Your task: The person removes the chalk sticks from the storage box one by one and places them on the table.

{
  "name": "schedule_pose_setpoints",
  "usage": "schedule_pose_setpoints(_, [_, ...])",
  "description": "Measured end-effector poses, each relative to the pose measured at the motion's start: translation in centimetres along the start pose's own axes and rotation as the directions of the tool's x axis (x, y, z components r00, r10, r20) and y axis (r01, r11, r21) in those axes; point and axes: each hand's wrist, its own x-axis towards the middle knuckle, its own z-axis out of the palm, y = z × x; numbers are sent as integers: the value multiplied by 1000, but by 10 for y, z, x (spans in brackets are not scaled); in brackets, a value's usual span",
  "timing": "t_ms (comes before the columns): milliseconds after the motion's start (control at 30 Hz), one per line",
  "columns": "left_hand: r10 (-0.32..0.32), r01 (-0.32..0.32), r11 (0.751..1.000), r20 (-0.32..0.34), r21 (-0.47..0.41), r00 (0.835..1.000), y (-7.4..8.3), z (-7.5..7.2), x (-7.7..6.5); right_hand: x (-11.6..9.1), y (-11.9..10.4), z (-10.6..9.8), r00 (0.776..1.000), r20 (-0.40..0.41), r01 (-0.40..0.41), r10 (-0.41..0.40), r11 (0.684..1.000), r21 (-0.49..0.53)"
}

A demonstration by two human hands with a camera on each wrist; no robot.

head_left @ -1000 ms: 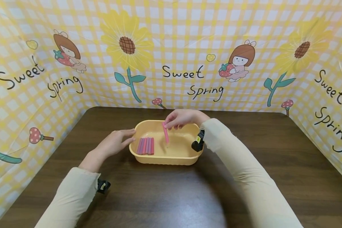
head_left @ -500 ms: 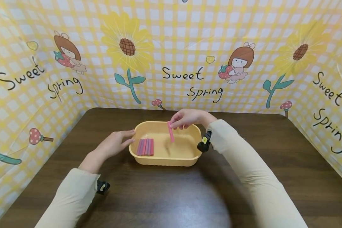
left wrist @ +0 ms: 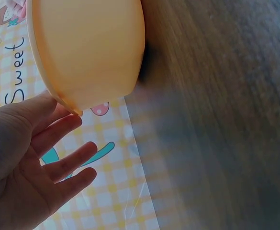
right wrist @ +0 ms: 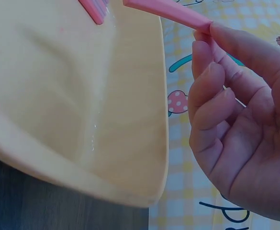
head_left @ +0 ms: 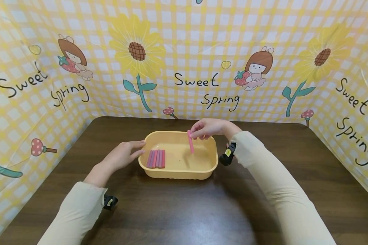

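Observation:
My left hand (head_left: 127,152) rests at the left end of a yellow plastic tub (head_left: 179,173), its fingertips at the rim. In the left wrist view, the fingers of this left hand (left wrist: 32,153) are fairly straight, two of them off the tub's outer wall (left wrist: 92,48). Between thumb and fingertips, my right hand (head_left: 210,128) pinches a slim pink stick (head_left: 190,143) by its upper end, the lower end pointing down over the tub. Several pink and purple sticks (head_left: 156,159) lie side by side in the tub's left part.
The tub stands on a dark wooden table (head_left: 159,211). A yellow checked cloth (head_left: 190,44) with flowers and lettering rises behind the table and along both sides. Each wrist carries a small black camera, such as the right camera (head_left: 228,154).
My right hand has moved to the right above the tub with the pink stick, which hangs farther from the row of sticks. The left hand stays at the rim.

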Motion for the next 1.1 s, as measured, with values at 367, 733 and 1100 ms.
schedule_pose_setpoints(367, [10,-10,1000,-16,-3,1000,-1,0,0,-10,12,-6,1000,-16,21,-21,999,39])
schedule_pose_setpoints(733, [-3,3,1000,-9,-15,1000,-5,0,0,-24,19,-7,999,-40,13,-9,996,93])
schedule_pose_setpoints(1100, [-3,3,1000,-14,-19,1000,-5,-1,0,-35,32,-8,999,-53,18,-12,991,132])
